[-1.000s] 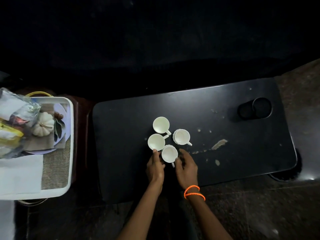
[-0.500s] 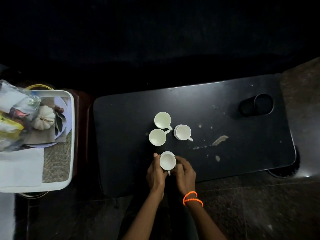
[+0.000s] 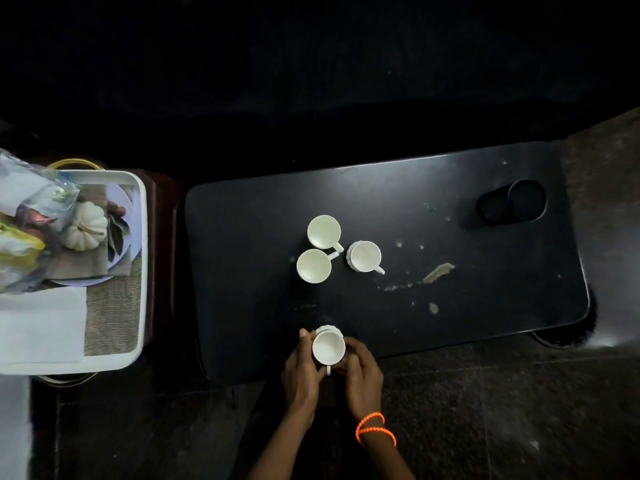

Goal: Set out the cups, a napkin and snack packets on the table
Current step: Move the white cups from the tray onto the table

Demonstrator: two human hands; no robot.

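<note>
White cup [image 3: 328, 347] sits at the black table [image 3: 242, 220]'s near edge, cradled by left hand [image 3: 300, 372] and right hand [image 3: 360, 370], both wrapped around its sides. Likely light, brittle, smooth; body grip safest, handle free.

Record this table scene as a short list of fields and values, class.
surface: black table, scuffed
cups in a cluster: three white cups, upright, empty
fourth cup: held cup, near the table's front edge
left hand: on held cup
right hand: on held cup
tray: left of table, holds snack packets and napkin
</note>
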